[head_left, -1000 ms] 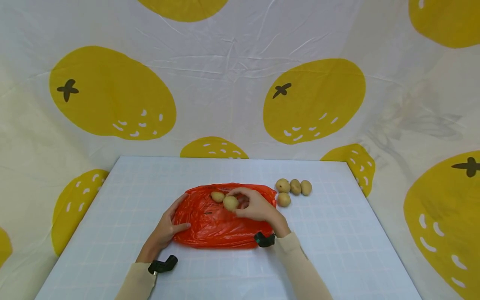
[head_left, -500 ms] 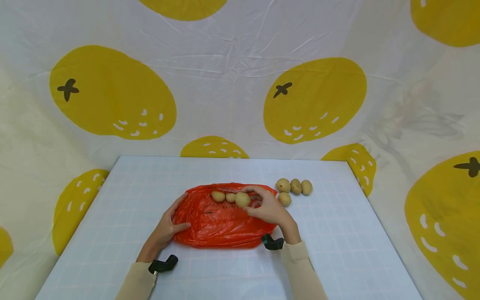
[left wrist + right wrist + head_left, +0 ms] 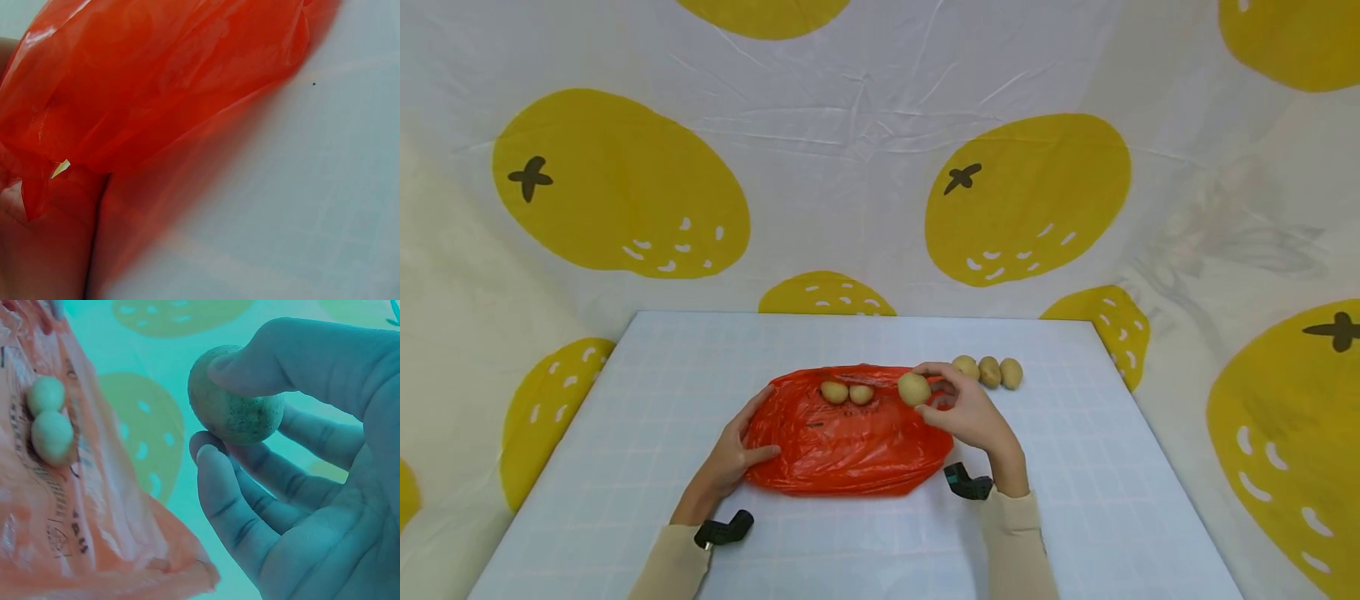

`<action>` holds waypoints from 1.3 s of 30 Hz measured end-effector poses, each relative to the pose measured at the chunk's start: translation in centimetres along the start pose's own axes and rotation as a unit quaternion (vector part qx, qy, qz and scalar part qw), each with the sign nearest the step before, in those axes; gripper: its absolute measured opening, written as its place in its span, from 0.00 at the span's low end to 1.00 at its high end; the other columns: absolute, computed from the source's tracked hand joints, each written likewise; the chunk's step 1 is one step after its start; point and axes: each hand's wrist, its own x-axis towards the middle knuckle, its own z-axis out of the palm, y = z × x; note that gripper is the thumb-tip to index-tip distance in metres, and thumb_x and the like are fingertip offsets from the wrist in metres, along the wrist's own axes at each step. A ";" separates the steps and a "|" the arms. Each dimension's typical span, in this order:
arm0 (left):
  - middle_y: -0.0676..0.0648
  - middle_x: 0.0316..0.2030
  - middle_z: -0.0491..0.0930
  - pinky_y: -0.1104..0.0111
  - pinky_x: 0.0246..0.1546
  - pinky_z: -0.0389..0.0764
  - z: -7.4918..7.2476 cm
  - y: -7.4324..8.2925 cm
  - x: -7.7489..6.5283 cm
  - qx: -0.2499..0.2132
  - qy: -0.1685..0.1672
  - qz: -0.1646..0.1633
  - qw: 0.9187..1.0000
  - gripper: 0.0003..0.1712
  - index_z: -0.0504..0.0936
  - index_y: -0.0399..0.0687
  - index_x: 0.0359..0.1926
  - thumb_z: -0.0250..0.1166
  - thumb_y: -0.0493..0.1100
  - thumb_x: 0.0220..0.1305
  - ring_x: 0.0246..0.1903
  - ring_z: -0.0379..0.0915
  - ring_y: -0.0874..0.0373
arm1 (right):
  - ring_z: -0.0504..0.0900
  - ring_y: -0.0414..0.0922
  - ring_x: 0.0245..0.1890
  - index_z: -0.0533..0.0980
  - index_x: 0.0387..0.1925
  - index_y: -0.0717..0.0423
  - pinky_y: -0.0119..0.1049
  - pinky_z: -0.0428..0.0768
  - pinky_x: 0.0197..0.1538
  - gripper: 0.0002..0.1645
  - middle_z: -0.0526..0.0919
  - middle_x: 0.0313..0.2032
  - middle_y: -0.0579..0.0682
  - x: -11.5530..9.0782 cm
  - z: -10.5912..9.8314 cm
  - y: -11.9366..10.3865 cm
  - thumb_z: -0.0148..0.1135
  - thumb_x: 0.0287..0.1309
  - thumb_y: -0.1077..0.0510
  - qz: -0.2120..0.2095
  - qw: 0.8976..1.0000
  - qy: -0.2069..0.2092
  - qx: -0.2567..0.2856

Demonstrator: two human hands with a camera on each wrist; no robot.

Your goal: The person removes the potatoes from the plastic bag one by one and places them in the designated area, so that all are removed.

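My right hand point(image 3: 973, 415) pinches a round potato point(image 3: 913, 389) between thumb and fingers, over the right part of a red plastic bag point(image 3: 850, 454). In the right wrist view the thumb lies across the held potato point(image 3: 234, 403), with fingertips beneath it. Two more potatoes, a left one point(image 3: 833, 392) and a smaller right one point(image 3: 861, 394), lie side by side on the bag's far half. My left hand point(image 3: 730, 454) holds the bag's left end, thumb on top and fingers along its far side. The left wrist view shows the palm point(image 3: 44, 244) against the crumpled red plastic.
Beyond the right hand a row of potatoes point(image 3: 990, 372) stands on the white table point(image 3: 1075, 467), partly covered by that hand. A cloth with large yellow fruit prints point(image 3: 1030, 200) hangs behind and at both sides of the table.
The right hand has carried its potato rightward, from beside the two potatoes to the bag's right part, uncovering the second potato. The left hand has stayed in place.
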 end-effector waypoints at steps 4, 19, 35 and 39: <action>0.41 0.82 0.46 0.84 0.62 0.66 0.0 0.0 0.0 0.006 0.001 0.002 1.000 0.59 0.51 0.50 0.82 0.74 0.34 0.55 0.79 0.41 0.35 | 0.80 0.54 0.51 0.76 0.62 0.53 0.34 0.85 0.50 0.29 0.79 0.58 0.54 -0.3 -0.7 0.0 0.71 0.58 0.65 0.000 1.000 0.011 -0.004; 0.41 0.82 0.47 0.84 0.61 0.67 -0.2 0.1 -0.1 0.015 -0.002 0.015 1.000 0.57 0.50 0.49 0.82 0.73 0.34 0.58 0.79 0.42 0.36 | 0.81 0.56 0.54 0.75 0.62 0.55 0.30 0.84 0.51 0.30 0.77 0.60 0.55 -1.4 -4.0 1.7 0.73 0.58 0.64 0.017 0.997 0.079 -0.008; 0.42 0.82 0.47 0.85 0.61 0.65 -0.3 0.1 -0.1 0.019 0.005 0.003 1.000 0.57 0.52 0.51 0.82 0.74 0.35 0.57 0.80 0.41 0.37 | 0.80 0.46 0.52 0.73 0.65 0.60 0.26 0.83 0.51 0.33 0.75 0.64 0.57 -1.8 -6.0 4.7 0.73 0.59 0.64 0.065 0.989 0.126 0.042; 0.42 0.82 0.48 0.85 0.61 0.65 -0.2 0.1 -0.1 0.020 0.003 0.002 1.000 0.57 0.52 0.52 0.82 0.74 0.35 0.57 0.80 0.41 0.37 | 0.81 0.47 0.54 0.73 0.64 0.60 0.26 0.83 0.50 0.32 0.74 0.65 0.55 -1.8 -6.2 5.3 0.73 0.60 0.63 0.076 0.989 0.125 0.028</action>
